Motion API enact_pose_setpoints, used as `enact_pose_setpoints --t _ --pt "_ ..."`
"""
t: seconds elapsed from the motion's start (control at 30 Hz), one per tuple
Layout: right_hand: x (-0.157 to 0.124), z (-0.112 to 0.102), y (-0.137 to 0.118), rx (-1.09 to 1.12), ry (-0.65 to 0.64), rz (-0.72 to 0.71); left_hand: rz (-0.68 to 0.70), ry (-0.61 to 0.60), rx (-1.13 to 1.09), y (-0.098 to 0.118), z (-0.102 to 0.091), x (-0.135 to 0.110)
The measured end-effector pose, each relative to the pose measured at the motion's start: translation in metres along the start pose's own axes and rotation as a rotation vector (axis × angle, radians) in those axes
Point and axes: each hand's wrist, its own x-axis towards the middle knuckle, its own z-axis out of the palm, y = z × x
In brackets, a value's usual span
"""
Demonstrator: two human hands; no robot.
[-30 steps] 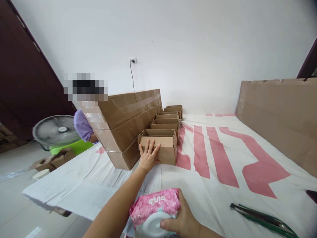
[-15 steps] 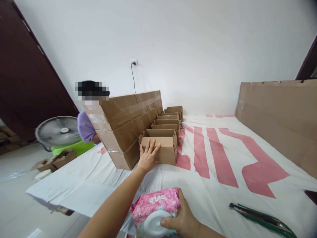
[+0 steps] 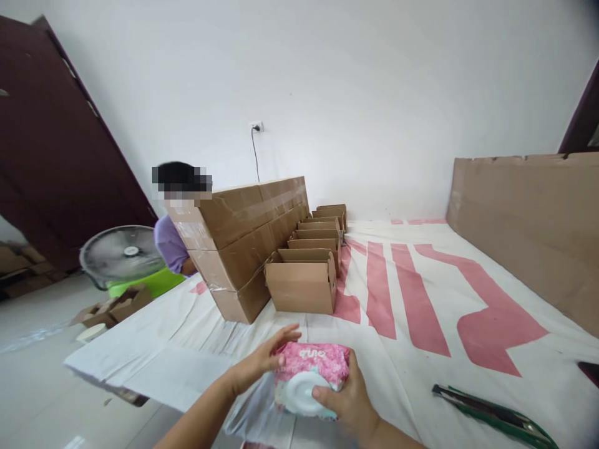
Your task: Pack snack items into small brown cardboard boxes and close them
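Pink and white film wraps the soft, block-shaped pack with a round white lid (image 3: pixel 312 366) that you hold at the lower centre of the frame. Your right hand (image 3: pixel 349 396) has its grip clamped on the pack's right side, the thumb lying over the front near the lid's edge and the fingers wrapping round behind. Your left hand (image 3: pixel 262 362) is at the pack's left side with its grip apart, fingers stretched out toward the upper right; you cannot tell whether its thumb touches the film. Nor can you tell whether the pack rests on the bench covered in white cloth with red printed shapes (image 3: pixel 388 393) or is held above it.

Just beyond your hands, at the centre of the frame, stands an open-topped brown cardboard box (image 3: pixel 302 288), the nearest in a row of similar brown open boxes (image 3: pixel 330 218) running back toward the white wall (image 3: pixel 374 93). To the left of that row you have a stack of taped brown cartons (image 3: pixel 243 252). At the lower right lies a utility knife with a dark green handle (image 3: pixel 496 415), well apart from your hands, and a large brown cardboard panel (image 3: pixel 524 231) stands along the right side. Left of the cartons a co-worker's purple sleeve (image 3: pixel 171 246) shows, beside a round grey fan (image 3: pixel 121 255).
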Motion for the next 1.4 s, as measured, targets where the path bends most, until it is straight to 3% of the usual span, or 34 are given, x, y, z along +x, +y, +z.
enact_pose_setpoints --t 0.1,0.23,0.33,0.47,0.63,0.83,0.97,1.07,1.2,1.3,1.4 --pt "0.001 -0.001 -0.002 -0.018 0.042 -0.012 -0.060 -0.111 -0.251 -0.001 0.021 -0.012" --pt "0.001 -0.003 -0.005 -0.055 0.028 -0.021 -0.067 -0.028 -0.412 0.007 0.043 -0.013" --pt "0.003 -0.006 -0.004 -0.086 -0.003 -0.026 -0.051 0.013 -0.461 0.005 0.045 -0.009" --pt "0.006 -0.013 0.004 -0.267 0.050 -0.059 -0.019 0.130 -0.515 -0.004 0.030 -0.002" --pt "0.007 -0.018 0.016 -0.528 0.113 0.011 0.004 0.318 -0.457 0.000 -0.002 0.008" --pt "0.004 -0.016 0.014 -0.601 0.136 0.021 -0.010 0.397 -0.308 0.001 -0.036 0.021" --pt "0.004 -0.015 0.012 -0.608 0.123 0.036 0.017 0.542 -0.180 -0.006 -0.043 0.021" --pt "0.004 -0.014 0.014 -0.612 0.124 0.029 0.027 0.711 0.019 -0.013 -0.030 0.018" --pt "0.004 -0.014 0.015 -0.630 0.112 0.023 -0.005 0.953 0.472 -0.019 0.016 0.016" --pt "0.004 -0.014 0.015 -0.642 0.108 0.024 -0.084 0.920 0.603 -0.015 0.048 0.023" --pt "0.005 -0.015 0.016 -0.654 0.112 0.026 -0.137 0.947 0.631 -0.008 0.059 0.038"
